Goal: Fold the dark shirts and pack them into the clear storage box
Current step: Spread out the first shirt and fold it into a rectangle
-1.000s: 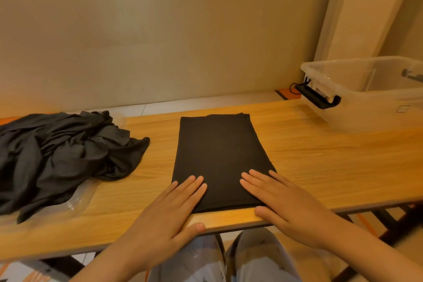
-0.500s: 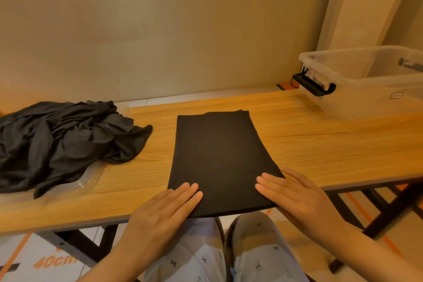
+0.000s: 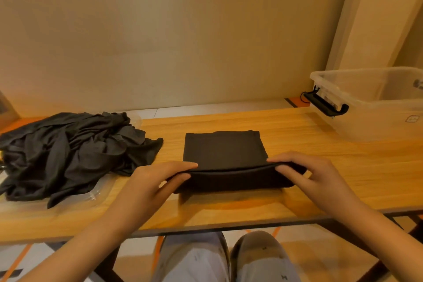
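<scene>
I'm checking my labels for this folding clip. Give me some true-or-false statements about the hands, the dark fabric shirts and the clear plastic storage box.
1. The left hand and right hand each pinch the near edge of the folded black fabric shirt. True.
2. The clear plastic storage box stands left of that shirt. False: it stands to its right, on the wooden table.
3. The crumpled pile of dark shirts lies at the table's left end. True.
4. A folded shirt lies inside the box. False: none shows in it.
</scene>
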`<control>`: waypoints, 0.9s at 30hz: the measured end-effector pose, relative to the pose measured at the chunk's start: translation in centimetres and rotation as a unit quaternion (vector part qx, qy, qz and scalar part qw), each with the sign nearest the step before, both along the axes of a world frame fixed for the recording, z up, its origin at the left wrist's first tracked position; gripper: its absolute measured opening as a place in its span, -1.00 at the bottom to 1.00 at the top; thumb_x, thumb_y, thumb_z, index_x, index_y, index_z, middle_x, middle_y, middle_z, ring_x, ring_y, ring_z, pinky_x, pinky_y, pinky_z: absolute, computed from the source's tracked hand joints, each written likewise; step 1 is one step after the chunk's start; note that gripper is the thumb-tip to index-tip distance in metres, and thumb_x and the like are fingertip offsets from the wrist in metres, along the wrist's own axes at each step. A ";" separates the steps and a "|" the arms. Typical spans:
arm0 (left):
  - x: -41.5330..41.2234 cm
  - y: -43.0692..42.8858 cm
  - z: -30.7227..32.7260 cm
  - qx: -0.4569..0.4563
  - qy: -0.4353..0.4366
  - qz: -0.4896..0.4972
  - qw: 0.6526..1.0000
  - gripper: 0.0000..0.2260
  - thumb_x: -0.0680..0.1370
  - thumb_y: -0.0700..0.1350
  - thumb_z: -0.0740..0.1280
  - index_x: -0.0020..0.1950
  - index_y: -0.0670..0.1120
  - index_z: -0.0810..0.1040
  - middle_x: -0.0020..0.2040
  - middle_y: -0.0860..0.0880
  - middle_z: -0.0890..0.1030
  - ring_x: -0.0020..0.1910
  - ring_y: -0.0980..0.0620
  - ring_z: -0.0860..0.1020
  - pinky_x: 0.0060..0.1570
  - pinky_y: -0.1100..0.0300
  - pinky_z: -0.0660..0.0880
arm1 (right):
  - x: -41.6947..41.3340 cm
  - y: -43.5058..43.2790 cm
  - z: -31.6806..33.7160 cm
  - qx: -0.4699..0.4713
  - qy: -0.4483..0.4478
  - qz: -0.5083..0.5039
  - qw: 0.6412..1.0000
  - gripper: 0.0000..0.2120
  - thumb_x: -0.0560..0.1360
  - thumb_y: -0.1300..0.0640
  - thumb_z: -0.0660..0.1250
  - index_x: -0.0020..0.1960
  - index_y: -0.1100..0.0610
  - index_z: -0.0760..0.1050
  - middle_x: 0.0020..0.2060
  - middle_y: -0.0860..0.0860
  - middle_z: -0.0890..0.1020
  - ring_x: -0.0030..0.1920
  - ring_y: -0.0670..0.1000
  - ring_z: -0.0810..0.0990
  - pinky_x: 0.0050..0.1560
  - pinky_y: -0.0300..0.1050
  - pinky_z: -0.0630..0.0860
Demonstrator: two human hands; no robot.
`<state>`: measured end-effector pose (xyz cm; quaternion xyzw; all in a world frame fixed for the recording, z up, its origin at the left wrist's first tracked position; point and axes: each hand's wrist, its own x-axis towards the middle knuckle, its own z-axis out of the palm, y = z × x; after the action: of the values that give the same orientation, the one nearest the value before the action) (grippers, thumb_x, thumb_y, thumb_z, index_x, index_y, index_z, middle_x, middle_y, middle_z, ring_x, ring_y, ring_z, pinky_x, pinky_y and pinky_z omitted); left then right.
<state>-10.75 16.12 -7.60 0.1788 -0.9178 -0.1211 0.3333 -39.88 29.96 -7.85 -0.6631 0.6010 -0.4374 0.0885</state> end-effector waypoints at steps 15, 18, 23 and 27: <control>-9.6 -17.2 -0.3 0.281 -0.160 0.115 0.939 -0.88 0.61 -0.06 0.26 -0.01 0.09 0.59 -0.05 0.11 0.62 -0.12 0.19 0.57 -0.13 0.27 0.54 | -6.7 -19.0 -0.9 0.275 -0.046 -0.136 0.951 -0.91 0.55 0.10 0.33 0.00 0.04 0.61 -0.06 -0.05 0.61 -0.01 -0.07 0.57 -0.10 -0.22 0.53; -9.7 -18.3 -2.0 0.315 -0.138 0.127 0.930 -0.90 0.59 -0.04 0.31 0.02 0.07 0.61 -0.05 0.11 0.63 -0.20 0.17 0.57 -0.22 0.32 0.50 | -7.3 -19.7 -2.5 0.262 -0.065 -0.156 0.950 -0.93 0.53 0.09 0.35 -0.07 0.03 0.61 -0.10 -0.07 0.62 -0.05 -0.09 0.57 -0.07 -0.17 0.54; -8.6 -19.1 -2.0 0.367 -0.080 0.123 0.919 -0.88 0.57 -0.18 0.34 0.00 -0.01 0.65 -0.21 0.02 0.66 -0.38 0.19 0.53 -0.20 0.30 0.54 | -7.9 -19.9 -2.0 0.283 -0.050 -0.125 0.950 -0.92 0.53 0.12 0.36 0.00 0.00 0.60 -0.07 -0.06 0.60 -0.15 -0.12 0.54 -0.28 -0.30 0.40; -8.9 -18.7 -2.0 0.325 -0.062 0.129 0.935 -0.87 0.56 -0.18 0.35 -0.05 0.02 0.67 -0.11 0.08 0.67 -0.25 0.25 0.58 -0.21 0.30 0.51 | -7.4 -20.1 -1.8 0.227 -0.061 -0.141 0.962 -0.91 0.52 0.15 0.36 -0.07 -0.03 0.59 -0.11 -0.10 0.61 -0.09 -0.16 0.54 -0.20 -0.33 0.42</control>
<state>-19.61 -2.60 -9.61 0.4014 -0.8162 -0.3574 0.2120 -47.29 9.90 -9.69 -0.5065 0.7651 -0.3371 0.2107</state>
